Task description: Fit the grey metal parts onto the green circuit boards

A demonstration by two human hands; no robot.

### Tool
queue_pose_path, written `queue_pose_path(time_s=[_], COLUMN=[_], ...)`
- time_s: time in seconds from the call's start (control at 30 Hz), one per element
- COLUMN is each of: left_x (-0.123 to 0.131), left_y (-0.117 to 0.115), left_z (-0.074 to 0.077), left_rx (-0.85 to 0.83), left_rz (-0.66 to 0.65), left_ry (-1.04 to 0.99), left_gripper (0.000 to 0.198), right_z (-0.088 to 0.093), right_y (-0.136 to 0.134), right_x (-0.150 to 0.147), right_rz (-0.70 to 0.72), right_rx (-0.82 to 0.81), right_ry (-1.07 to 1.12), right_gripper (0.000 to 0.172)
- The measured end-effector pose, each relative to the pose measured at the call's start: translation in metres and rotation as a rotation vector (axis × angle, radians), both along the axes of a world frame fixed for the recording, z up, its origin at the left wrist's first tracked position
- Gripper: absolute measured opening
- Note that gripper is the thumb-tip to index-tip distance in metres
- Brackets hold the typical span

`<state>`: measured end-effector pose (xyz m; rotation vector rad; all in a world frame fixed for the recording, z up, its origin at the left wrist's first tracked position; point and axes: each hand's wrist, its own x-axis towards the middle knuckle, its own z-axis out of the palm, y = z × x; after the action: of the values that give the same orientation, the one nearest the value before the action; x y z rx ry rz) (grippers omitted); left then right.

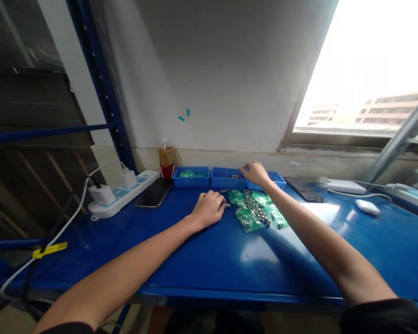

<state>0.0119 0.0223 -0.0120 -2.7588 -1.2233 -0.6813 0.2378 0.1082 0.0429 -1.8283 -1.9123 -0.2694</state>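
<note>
My left hand rests on the blue table with its fingers curled. A short metal pin sticks out from its fingertips. My right hand hangs over the middle blue bin and the right blue bin, its fingers drawn together; anything between them is too small to make out. Small metal parts lie in the middle bin. Between my forearms, loose metal fittings lie in a heap among several green plastic bags, some with metal parts inside. Another metal pin lies just beyond my left hand.
The left blue bin holds green bags, beside a drink bottle. A phone and a power strip lie left. A dark flat device, a white adapter and a white case lie right.
</note>
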Motion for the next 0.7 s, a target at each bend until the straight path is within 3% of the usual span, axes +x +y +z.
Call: queue_pose_path(time_s=[0.17,0.27,0.33,0.5,0.7], left_x=[0.0,0.0,0.0,0.0,0.0], left_y=[0.0,0.0,-0.002,-0.005,-0.007], left_z=[0.0,0.0,0.001,0.004,0.004], left_rx=[0.044,0.038,0.031,0.02,0.005], left_rz=[-0.008,-0.13,-0.223,-0.259,-0.287], left_ry=[-0.12,-0.205,-0.24,-0.307,-0.304], left_gripper=[0.023,0.024,0.025,0.026,0.024], right_z=[-0.02,-0.036,-0.043,-0.044,-0.043], right_y=[-0.065,-0.111,-0.128,-0.131,-0.133], right_x=[-0.001,-0.011,-0.02,-0.038,-0.037], right_rz=[0.245,0.414,0.463,0.508,0.523], right_rx=[0.171,0.164,0.165,0.221,0.253], right_ry=[0.041,-0.035,-0.071,-0.075,-0.006], right_gripper=[0.025,0.025,0.023,0.011,0.012])
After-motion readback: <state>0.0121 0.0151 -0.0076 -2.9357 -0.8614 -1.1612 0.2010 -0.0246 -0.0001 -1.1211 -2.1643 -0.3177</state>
